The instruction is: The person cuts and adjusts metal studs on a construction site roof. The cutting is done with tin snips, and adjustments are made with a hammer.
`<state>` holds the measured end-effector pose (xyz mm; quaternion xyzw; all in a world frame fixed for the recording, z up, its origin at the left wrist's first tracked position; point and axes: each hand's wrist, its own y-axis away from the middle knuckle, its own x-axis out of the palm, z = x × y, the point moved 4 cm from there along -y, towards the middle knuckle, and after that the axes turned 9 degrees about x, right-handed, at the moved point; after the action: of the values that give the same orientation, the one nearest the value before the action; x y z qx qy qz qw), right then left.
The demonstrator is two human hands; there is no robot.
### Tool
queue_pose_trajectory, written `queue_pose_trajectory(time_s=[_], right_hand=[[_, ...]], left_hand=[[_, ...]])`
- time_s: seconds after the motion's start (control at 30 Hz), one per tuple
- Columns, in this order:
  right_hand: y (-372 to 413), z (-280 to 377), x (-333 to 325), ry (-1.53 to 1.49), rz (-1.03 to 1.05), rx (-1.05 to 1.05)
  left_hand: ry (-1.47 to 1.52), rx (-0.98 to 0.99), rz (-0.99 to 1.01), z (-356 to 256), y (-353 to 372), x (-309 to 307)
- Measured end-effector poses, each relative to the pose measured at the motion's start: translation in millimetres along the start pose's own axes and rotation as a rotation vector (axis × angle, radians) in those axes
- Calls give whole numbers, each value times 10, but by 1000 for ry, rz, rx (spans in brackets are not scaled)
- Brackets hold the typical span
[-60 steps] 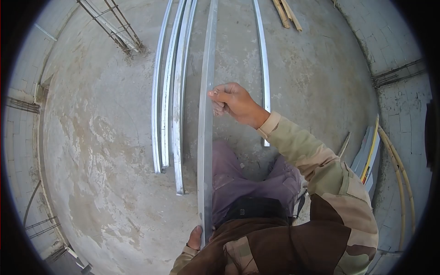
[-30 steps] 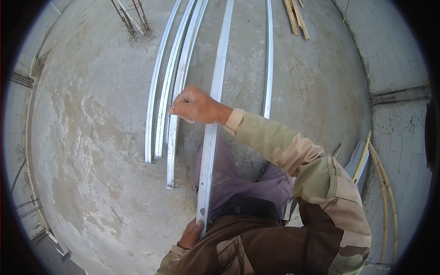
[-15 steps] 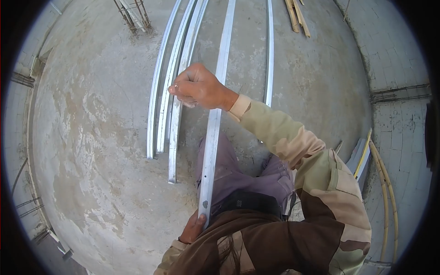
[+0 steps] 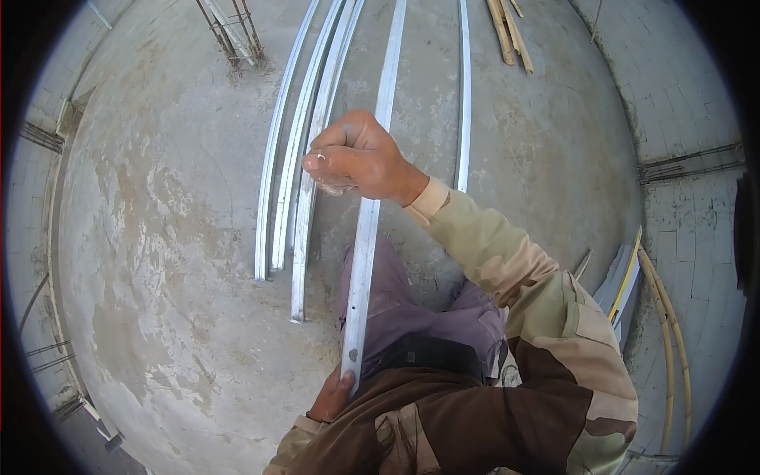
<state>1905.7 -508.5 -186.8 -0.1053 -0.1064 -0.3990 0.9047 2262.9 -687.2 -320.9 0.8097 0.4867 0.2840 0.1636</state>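
A long metal channel (image 4: 364,261) runs from near my waist away across the view, passing under my right hand. My left hand (image 4: 328,400) grips its near end, with the thumb on the metal edge and the other fingers hidden behind. Over the channel, my right hand (image 4: 364,158) is closed in a fist, thumb pressed against the curled fingers. Whitish marks show at the thumb and lower fingers; whatever the fist holds, if anything, is hidden. Left of the held piece lie several similar metal channels (image 4: 298,273) on the floor.
Another metal channel (image 4: 464,103) lies to the right on the concrete floor (image 4: 158,237). Wooden strips (image 4: 507,36) are at the far right. Rebar (image 4: 229,36) sticks up at the back left. Bent poles (image 4: 663,317) and a yellow-edged piece (image 4: 628,273) lean by the right wall.
My right fist has moved slightly right and a little nearer to me, still closed. My left hand keeps its hold on the channel's near end.
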Motion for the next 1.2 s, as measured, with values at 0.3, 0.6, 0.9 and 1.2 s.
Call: queue_pose_trajectory(time_s=[0.3, 0.6, 0.9, 1.2], right_hand=[[308, -1357, -401, 684, -108, 143], [226, 1295, 284, -121, 31, -433], [445, -1389, -155, 307, -169, 143], [1786, -1313, 10, 479, -1111, 134]], left_hand=[[-117, -68, 15, 97, -59, -64], [-12, 32, -11, 80, -75, -50], [-266, 98, -91, 294, -162, -148], [-388, 317, -170, -412, -541, -307]])
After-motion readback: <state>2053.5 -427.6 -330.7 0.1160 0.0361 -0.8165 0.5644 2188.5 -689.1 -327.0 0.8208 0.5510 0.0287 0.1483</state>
